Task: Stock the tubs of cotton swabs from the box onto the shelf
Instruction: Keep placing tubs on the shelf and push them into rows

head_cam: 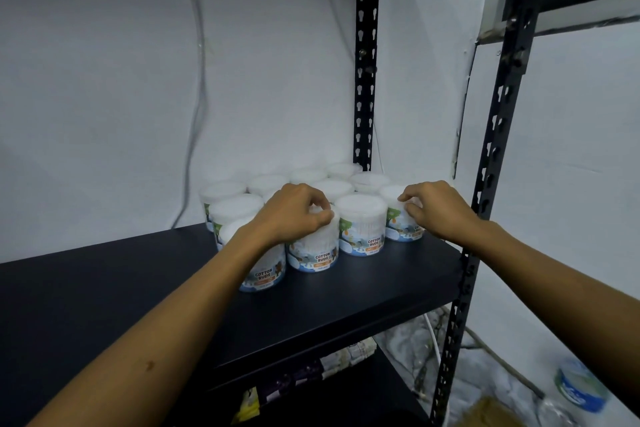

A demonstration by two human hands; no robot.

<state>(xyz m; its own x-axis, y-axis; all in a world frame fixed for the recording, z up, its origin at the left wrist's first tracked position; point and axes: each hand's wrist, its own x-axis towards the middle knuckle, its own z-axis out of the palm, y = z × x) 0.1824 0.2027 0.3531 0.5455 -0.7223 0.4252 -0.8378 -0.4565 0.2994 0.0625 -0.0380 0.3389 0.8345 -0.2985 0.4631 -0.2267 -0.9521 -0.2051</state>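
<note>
Clear round plastic tubs of cotton swabs (360, 224), white-lidded, clustered mid-frame on black metal shelf (346, 288). Left hand (294, 215) curled over one front tub's lid (313, 243), right hand (433, 208) pinching rightmost tub's rim (398, 218), seemingly squaring rows tight. Box not identifiable.

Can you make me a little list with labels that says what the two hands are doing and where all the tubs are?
Left hand: grips the top of a front-row tub
Right hand: pinches the tub at the right end of the front row
Tub between them: upright, untouched
Other tubs: grouped in rows behind, lids white
Shelf: black, tubs sit toward its back right
Box: not in view
</note>
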